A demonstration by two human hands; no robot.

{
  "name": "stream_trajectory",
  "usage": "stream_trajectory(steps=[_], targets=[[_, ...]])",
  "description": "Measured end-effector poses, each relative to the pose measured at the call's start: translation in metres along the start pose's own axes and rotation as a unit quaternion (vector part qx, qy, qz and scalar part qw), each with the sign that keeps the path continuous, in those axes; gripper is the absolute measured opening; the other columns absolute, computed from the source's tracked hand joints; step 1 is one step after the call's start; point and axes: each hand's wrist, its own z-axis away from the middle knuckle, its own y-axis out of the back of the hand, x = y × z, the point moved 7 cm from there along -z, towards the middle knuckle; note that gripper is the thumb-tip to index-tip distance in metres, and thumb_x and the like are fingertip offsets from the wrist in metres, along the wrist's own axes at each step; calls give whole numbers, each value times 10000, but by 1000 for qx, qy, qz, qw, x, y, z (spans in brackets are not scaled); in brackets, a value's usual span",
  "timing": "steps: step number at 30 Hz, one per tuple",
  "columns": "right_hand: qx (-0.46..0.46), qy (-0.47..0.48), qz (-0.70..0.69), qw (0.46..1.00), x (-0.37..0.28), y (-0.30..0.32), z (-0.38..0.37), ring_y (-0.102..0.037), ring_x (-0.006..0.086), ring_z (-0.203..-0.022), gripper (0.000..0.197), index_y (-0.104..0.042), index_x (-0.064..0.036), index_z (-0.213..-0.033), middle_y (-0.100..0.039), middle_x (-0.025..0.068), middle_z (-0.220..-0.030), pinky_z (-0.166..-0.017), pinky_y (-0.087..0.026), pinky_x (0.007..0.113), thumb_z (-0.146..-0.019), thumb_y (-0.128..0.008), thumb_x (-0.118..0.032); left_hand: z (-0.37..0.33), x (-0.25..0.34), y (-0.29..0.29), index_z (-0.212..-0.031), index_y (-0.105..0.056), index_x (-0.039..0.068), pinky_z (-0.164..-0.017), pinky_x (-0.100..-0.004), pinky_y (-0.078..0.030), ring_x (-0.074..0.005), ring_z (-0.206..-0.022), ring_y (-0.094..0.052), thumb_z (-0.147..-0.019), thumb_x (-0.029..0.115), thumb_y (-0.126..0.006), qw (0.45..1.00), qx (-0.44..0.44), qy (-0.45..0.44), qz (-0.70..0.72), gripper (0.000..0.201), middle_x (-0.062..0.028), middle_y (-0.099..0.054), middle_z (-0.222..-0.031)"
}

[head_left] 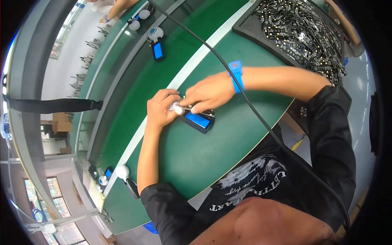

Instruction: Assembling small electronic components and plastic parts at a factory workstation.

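Observation:
My left hand [163, 107] is closed with its fingertips round a small white rounded part [179, 110]. Reaching in from the right, my right hand [210, 94] meets it there, fingers bent and close together. Whatever lies between those right fingertips is too small and covered to make out. Directly below my hands, a black box-shaped device with a lit blue screen [199, 119] rests on the green table [179, 159]. A narrow dark strip like a circuit board [209, 113] shows along its upper edge, partly covered by my right hand.
A black tray [249, 30] heaped with narrow circuit boards stands at the upper right. A black cable [212, 51] crosses above my right wrist. Another blue-screened device [158, 50] sits on the far green belt. At lower left is a white ball-shaped unit [122, 171]. Another person's arm [116, 10] shows at top left.

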Motion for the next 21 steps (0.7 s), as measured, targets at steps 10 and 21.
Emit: stream_trajectory(steps=[10,21], targets=[[74,-372,498,780,101,116,265,-609,350,-1014,532,-568,-30,-1294,-601,146,-1059,-831,-536,445,-767,-647,-42,102,-266,118,-1345,-561,53,-812,-421,-533,-274,-906,-664,-1051,369,-518,730,416,424,337,434,-75,-717,-1020],[210,-242,405,857,6,112,202,-649,349,-965,626,-555,-25,-1352,-625,162,-1096,-804,-553,436,-736,-657,-62,-61,-263,-14,-1156,-671,39,-953,-419,-511,-378,-1117,-664,-951,371,-650,899,115,421,-38,391,-211,-718,-1116]])
